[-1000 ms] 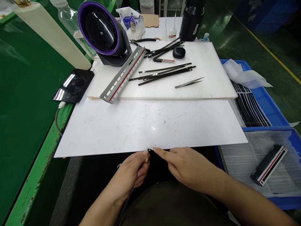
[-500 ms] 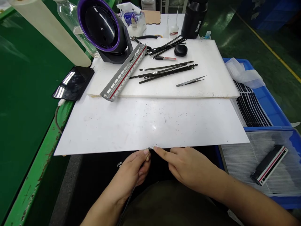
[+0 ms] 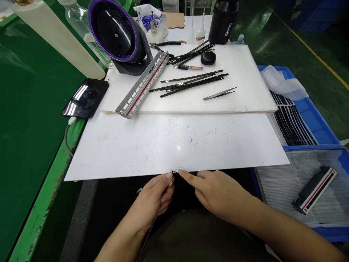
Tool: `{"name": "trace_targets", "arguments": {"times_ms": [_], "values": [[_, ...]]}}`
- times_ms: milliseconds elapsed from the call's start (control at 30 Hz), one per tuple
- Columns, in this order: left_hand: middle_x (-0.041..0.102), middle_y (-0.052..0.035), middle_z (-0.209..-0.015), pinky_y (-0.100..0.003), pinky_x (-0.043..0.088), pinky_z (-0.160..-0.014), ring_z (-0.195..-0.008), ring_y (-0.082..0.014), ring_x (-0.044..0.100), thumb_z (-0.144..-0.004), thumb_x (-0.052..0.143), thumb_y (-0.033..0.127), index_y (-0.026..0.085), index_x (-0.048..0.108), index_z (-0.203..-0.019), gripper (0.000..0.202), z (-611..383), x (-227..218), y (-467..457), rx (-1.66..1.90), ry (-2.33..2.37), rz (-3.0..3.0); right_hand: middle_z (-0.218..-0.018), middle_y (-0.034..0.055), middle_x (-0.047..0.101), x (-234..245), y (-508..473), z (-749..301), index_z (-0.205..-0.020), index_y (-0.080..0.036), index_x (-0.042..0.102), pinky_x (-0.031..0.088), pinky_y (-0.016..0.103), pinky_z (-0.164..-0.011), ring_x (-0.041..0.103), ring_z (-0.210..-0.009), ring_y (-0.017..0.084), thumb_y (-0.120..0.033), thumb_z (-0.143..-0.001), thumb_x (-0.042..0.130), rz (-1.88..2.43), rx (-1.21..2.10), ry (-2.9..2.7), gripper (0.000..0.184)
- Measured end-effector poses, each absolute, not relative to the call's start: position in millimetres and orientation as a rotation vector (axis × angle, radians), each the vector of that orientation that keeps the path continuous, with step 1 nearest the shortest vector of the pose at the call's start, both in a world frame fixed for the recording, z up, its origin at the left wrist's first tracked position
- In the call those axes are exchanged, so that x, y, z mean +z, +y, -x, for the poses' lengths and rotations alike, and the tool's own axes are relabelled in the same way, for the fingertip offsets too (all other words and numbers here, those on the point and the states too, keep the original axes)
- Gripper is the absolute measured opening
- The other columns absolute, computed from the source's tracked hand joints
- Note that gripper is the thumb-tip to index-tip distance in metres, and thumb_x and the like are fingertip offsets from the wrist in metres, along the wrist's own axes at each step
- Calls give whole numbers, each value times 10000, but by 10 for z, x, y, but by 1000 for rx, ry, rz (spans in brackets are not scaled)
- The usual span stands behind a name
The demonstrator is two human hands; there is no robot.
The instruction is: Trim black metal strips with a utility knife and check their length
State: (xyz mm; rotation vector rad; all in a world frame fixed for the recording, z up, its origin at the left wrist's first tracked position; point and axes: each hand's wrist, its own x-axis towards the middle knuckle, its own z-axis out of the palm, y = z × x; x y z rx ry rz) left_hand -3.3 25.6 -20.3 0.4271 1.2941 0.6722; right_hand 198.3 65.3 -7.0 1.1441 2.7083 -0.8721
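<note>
**Both hands at the near edge of the white sheet**

At the bottom centre of the frame, my left hand [image 3: 156, 198] was closed, finger and thumb pinching the upper end of a thin black strip [image 3: 148, 231]. The strip ran down and to the left from my fingertips, along my wrist. My right hand [image 3: 218, 196] lay just beside it, forefinger stretched out so that its tip met the left fingertips at the strip's end. Whether the right hand gripped the strip or only touched it, I could not tell. Both fingertips sat right at the near edge of the white sheet [image 3: 136, 145] that covered the desk.

Further up, in the middle of the frame, a thick white board [image 3: 245, 72] rested on the sheet. It carried a grey slotted rail [image 3: 143, 86] with a red stripe, a loose bunch of black strips [image 3: 192, 82] and a pair of tweezers [image 3: 220, 94].

At the right edge, a blue tray [image 3: 313, 123] held rows of more dark strips. A phone [image 3: 85, 98] lay at the left. In the upper left stood a purple-rimmed fan [image 3: 117, 31], and at the top centre a black bottle [image 3: 223, 22].
</note>
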Motion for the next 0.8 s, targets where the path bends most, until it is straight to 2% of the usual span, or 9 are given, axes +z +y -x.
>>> {"name": "trace_targets", "arguments": {"times_ms": [233, 633, 800], "values": [[333, 78, -494, -174, 173, -370, -406, -49, 239, -900, 546, 523, 192, 444, -637, 435, 45, -192, 252, 656, 1286, -457, -937, 72, 700, -55, 650, -1989, -1527, -258, 367, 417, 314, -683, 640, -793, 197, -159, -965, 387, -1181, -1048, 2709, 571], [310, 71, -491, -187, 172, -376, -413, -54, 235, -899, 533, 525, 195, 411, -593, 466, 43, -207, 256, 645, 1295, -480, -884, 50, 686, -58, 648, -1977, -1538, -268, 332, 369, 325, -599, 623, -708, 203, -179, -965, 389, -1117, -874, 2731, 583], [349, 76, -490, -193, 153, -385, -410, -55, 232, -878, 577, 531, 197, 448, -650, 425, 51, -230, 239, 665, 1310, -437, -901, 57, 692, -72, 635, -1975, -1536, -275, 338, 360, 320, -591, 618, -697, 199, -209, -964, 422, -1131, -821, 2728, 582]]}}
